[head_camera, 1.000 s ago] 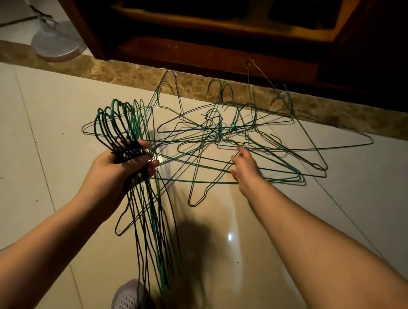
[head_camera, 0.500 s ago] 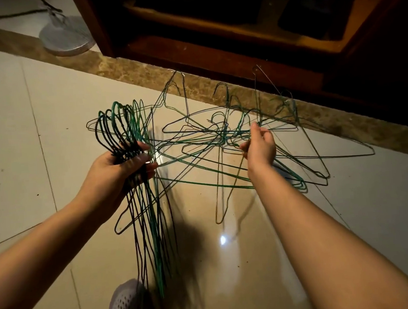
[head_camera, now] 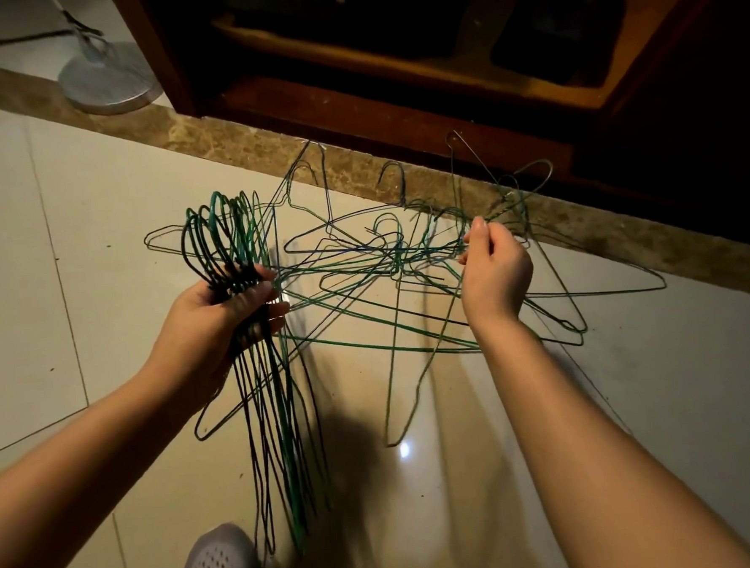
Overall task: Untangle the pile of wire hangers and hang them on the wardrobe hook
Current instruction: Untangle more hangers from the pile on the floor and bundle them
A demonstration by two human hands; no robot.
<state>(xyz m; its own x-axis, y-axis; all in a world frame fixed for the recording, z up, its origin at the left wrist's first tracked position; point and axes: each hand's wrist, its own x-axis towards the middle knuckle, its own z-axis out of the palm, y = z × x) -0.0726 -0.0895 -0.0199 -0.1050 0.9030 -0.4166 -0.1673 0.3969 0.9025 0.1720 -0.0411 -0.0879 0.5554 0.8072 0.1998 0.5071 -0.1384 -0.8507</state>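
Observation:
My left hand (head_camera: 217, 319) grips a sorted bundle of green and black wire hangers (head_camera: 263, 422) by their necks, hooks up, bodies hanging toward the floor. To its right a tangled pile of wire hangers (head_camera: 377, 283) lies on the tiled floor against a brown stone sill. My right hand (head_camera: 493, 272) is raised over the pile's right part and pinches the neck of one hanger (head_camera: 403, 378), whose long loop hangs down to the floor. The dark wooden wardrobe (head_camera: 396, 89) stands open behind the pile; no hook is visible in it.
A round metal stand base (head_camera: 108, 85) with a cable sits on the floor at the back left. A perforated grey shoe (head_camera: 219, 565) shows at the bottom edge under the bundle. Pale glossy tiles (head_camera: 635, 399) surround the pile.
My right hand rose from the pile's middle, moved right and up, and lifted one hanger so its loop hangs down. The left hand kept its grip on the bundle.

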